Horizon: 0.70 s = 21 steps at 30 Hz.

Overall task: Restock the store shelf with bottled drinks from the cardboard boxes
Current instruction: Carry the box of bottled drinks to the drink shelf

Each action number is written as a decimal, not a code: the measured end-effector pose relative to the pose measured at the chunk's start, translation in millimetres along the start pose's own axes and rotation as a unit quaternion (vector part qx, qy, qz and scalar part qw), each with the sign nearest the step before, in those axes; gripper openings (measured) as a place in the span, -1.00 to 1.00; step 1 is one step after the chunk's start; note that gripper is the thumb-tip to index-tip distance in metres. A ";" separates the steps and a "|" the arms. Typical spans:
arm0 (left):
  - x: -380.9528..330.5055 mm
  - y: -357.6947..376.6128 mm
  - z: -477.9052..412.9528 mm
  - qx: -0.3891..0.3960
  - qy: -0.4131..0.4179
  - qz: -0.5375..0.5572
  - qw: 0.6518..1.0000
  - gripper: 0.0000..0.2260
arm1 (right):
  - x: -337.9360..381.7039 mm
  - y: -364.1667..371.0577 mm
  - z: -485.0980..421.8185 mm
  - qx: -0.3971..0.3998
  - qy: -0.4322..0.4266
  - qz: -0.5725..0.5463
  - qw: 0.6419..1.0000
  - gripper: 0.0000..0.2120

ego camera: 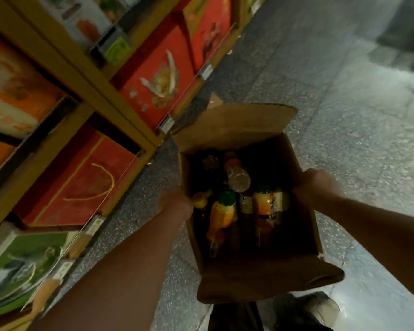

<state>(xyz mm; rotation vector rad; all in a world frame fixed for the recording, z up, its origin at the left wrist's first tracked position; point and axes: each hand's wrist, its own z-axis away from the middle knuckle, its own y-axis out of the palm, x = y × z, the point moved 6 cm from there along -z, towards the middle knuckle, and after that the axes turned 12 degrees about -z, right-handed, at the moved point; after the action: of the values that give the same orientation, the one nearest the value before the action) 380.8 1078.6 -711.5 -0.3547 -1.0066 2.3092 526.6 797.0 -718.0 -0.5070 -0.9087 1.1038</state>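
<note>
Shelf (89, 91), left of frame: red gift boxes (153, 84) behind clear rails. Left grip (177, 201), centre: closed over left rim of cardboard box (261, 271), fingers blurred. Box open, flaps spread, held between both grips over speckled floor (344, 115). Inside: bottled drinks (222, 211), orange, green-capped, upright; clear bottle (238, 177) lying tilted on top. Right grip (316, 185), right of centre: clasps box's right rim

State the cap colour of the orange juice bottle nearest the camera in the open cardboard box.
Green cap on that orange juice bottle; head view.
</note>
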 end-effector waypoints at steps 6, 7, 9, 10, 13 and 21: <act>-114.1 41.7 42.1 0.020 0.111 -0.052 0.992 -0.73 | -130.5 -48.8 20.1 -0.047 0.097 -0.050 0.993 -0.84; -134.1 52.1 52.9 0.029 0.132 -0.056 0.989 -0.71 | -154.9 -56.2 26.2 -0.053 0.117 -0.057 0.990 -0.84; -171.7 72.9 72.8 0.043 0.165 -0.065 0.983 -0.67 | -199.7 -72.4 38.3 -0.065 0.150 -0.066 0.984 -0.84; -189.3 84.4 81.3 0.051 0.177 -0.078 0.980 -0.67 | -220.1 -80.4 45.0 -0.072 0.166 -0.067 0.981 -0.84; -237.5 120.4 99.9 0.062 0.202 -0.132 0.968 -0.73 | -279.1 -98.1 69.0 -0.083 0.217 -0.080 0.969 -0.84; -369.2 200.4 169.4 0.044 0.337 -0.306 0.889 -0.83 | -420.1 -97.3 158.2 -0.139 0.368 -0.199 0.898 -0.82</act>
<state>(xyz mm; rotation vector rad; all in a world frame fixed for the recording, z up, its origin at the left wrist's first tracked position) 513.8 646.6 -740.6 -0.6379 -0.5425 1.4777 380.8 361.5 -712.2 -0.8562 -0.4564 0.3412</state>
